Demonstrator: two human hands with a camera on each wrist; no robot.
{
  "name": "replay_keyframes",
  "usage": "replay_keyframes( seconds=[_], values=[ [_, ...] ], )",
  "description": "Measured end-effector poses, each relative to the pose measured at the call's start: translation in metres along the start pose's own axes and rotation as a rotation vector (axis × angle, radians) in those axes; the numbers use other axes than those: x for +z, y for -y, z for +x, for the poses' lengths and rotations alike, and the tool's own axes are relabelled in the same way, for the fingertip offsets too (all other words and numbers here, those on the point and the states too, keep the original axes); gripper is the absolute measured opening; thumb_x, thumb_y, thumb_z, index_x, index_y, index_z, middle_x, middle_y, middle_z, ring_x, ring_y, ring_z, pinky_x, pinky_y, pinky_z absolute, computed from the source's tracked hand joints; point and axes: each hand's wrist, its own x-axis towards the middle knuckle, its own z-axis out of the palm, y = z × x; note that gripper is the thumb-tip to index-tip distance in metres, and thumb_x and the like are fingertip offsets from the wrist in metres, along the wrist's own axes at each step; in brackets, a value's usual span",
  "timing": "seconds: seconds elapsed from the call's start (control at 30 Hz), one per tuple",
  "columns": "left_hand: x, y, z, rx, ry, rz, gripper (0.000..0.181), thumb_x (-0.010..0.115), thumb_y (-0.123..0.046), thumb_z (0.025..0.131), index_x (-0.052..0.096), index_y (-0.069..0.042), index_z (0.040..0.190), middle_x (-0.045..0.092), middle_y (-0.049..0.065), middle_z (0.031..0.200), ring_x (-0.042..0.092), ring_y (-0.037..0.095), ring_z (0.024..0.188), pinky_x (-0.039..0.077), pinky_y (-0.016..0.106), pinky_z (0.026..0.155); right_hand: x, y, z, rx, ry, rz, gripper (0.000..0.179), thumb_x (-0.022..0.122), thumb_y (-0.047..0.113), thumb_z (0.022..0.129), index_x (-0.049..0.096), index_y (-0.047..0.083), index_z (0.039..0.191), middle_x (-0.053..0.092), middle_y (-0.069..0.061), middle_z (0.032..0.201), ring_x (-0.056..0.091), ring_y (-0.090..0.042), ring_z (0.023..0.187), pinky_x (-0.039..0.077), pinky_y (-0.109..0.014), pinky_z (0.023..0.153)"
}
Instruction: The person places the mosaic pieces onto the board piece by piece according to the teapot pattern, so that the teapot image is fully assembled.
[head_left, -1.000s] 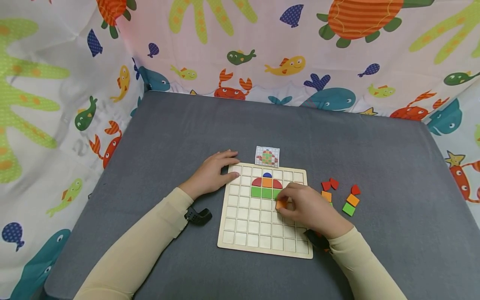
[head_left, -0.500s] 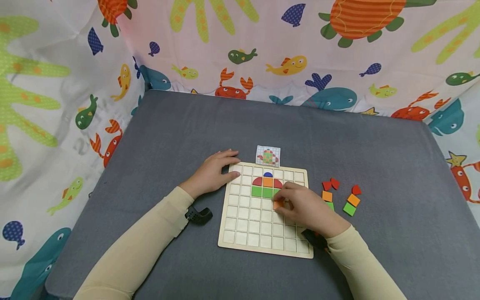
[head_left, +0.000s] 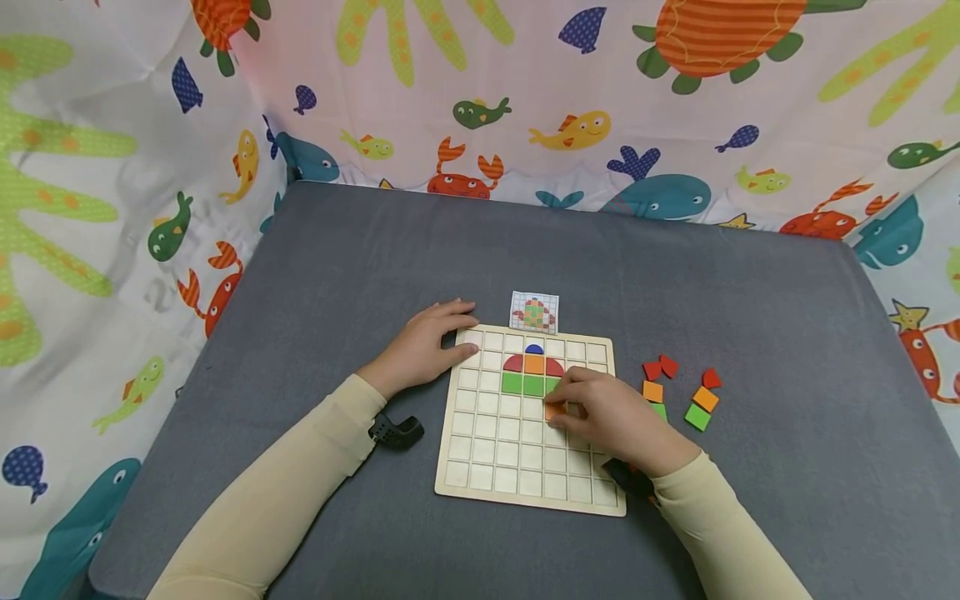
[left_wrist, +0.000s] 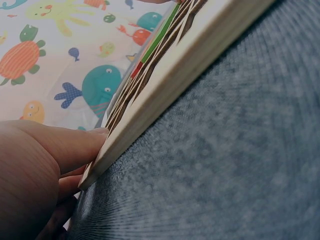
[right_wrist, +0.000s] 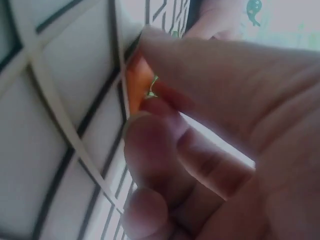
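A light wooden grid board (head_left: 498,479) lies on the grey table. My left hand (head_left: 422,348) rests at its far left corner, thumb on the rim (left_wrist: 131,131) and fingers stretched along the far edge. My right hand (head_left: 618,414) pinches an orange square tile (head_left: 553,410) between thumb and fingertips, right at a cell below the green row. In the right wrist view the orange tile (right_wrist: 138,82) stands close against the grid, partly hidden by the fingers. Set in the board are a blue half-round (head_left: 534,349), an orange square (head_left: 534,364), red curved pieces (head_left: 513,363) and green squares (head_left: 533,385).
A small printed pattern card (head_left: 534,312) lies beyond the board's far edge. To the right are loose red pieces (head_left: 710,378), orange squares (head_left: 652,392) and green squares (head_left: 697,417). A sea-animal patterned cloth (head_left: 420,108) hangs behind and beside the grey table (head_left: 360,250).
My right hand has shifted slightly left with the orange square tile, bringing it to the cell under the green row. My left hand stays at the board's corner.
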Motion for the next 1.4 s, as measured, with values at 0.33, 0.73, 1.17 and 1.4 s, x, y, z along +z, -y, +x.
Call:
replay_keyframes(
  seconds=[0.33, 0.73, 1.17, 1.4],
  values=[
    [0.0, -0.001, 0.0, 0.0, 0.0, 0.0, 0.049, 0.071, -0.034, 0.103, 0.064, -0.012, 0.147, 0.044, 0.004, 0.165, 0.029, 0.024, 0.159, 0.019, 0.05, 0.133, -0.019, -0.011, -0.008, 0.06, -0.011, 0.016, 0.018, 0.084, 0.012, 0.091, 0.083, 0.01, 0.108, 0.073, 0.004, 0.097, 0.057, -0.007, 0.075, 0.053, -0.023, 0.062],
    [0.001, 0.0, -0.001, 0.013, -0.007, 0.0, 0.049, 0.071, -0.033, 0.103, 0.064, -0.01, 0.146, 0.045, 0.006, 0.165, 0.03, 0.026, 0.158, 0.019, 0.052, 0.133, -0.047, -0.036, -0.025, 0.268, 0.016, 0.068, 0.017, 0.084, 0.013, 0.091, 0.079, 0.01, 0.107, 0.072, 0.0, 0.094, 0.058, -0.012, 0.072, 0.052, -0.026, 0.059],
    [0.0, 0.0, 0.0, 0.01, -0.008, -0.003, 0.049, 0.072, -0.032, 0.103, 0.064, -0.011, 0.146, 0.045, 0.006, 0.164, 0.031, 0.025, 0.158, 0.02, 0.049, 0.133, -0.061, -0.06, -0.046, 0.393, -0.005, 0.016, 0.02, 0.085, 0.023, 0.09, 0.068, 0.014, 0.083, 0.065, 0.003, 0.076, 0.058, -0.015, 0.067, 0.048, -0.028, 0.057],
    [0.0, -0.002, 0.0, 0.013, -0.007, -0.008, 0.049, 0.072, -0.032, 0.102, 0.064, -0.01, 0.146, 0.045, 0.006, 0.164, 0.031, 0.025, 0.158, 0.019, 0.048, 0.133, -0.059, -0.062, -0.048, 0.497, 0.078, 0.029, 0.028, 0.087, 0.029, 0.086, 0.065, 0.011, 0.085, 0.059, 0.0, 0.074, 0.053, -0.018, 0.069, 0.043, -0.03, 0.057]
  ],
)
